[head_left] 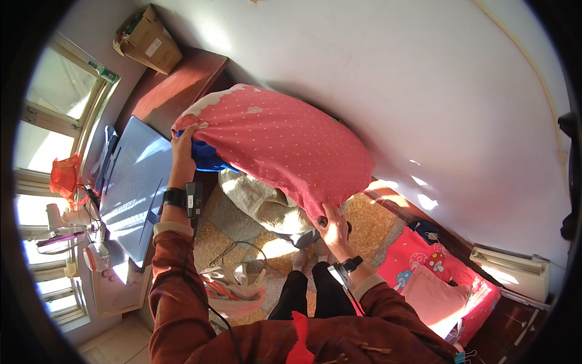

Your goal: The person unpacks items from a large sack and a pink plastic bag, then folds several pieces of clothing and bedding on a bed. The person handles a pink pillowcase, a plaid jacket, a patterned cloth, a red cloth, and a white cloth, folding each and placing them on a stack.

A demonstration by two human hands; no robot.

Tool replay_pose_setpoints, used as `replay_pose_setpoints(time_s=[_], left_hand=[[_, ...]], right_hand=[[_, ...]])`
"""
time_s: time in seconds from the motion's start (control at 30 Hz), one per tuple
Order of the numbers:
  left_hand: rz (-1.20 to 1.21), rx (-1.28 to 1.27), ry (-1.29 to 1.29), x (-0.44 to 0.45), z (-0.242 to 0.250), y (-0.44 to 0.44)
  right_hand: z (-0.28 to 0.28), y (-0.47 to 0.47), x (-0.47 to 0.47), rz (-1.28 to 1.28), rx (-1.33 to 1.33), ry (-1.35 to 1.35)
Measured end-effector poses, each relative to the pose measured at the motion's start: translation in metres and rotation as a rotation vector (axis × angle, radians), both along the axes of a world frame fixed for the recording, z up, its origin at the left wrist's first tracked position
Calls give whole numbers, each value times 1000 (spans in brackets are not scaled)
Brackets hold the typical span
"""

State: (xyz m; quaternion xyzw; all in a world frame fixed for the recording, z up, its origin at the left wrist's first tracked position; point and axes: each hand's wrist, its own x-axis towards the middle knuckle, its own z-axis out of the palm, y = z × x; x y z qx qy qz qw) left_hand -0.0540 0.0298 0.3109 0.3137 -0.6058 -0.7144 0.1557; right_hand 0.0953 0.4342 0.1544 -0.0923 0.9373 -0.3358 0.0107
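A pink fabric cover with white dots (282, 141) is stretched between my two hands. The fingers of my left hand (182, 148) are closed on its left edge, close to a scalloped pale border. A bright blue cloth (207, 157) hangs right beside that hand; whether I grip it too cannot be told. My right hand (335, 230) pinches the cover's lower right corner, with a small dark object partly hidden at the fingers. Beneath the cover, a greyish-beige plush blanket (259, 200) shows, and the cover hides the rest of it.
At the left stands a blue plastic storage box lid (136, 177). A cardboard box (152, 45) rests on a reddish-brown wooden cabinet (177, 82). A pale bag (236, 289) lies on the tiled floor (227, 218). To the right are a pink cushion (434, 291) and a white heater-like unit (511, 273).
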Motion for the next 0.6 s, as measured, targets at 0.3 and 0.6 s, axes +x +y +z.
replay_pose_setpoints(time_s=[0.3, 0.6], left_hand=[[-202, -975, -533, 67, -148, -15], [-968, -1306, -485, 21, -131, 144]], right_hand=[[-53, 83, -38, -702, -382, -397], [-59, 86, -115, -902, -1025, -680]])
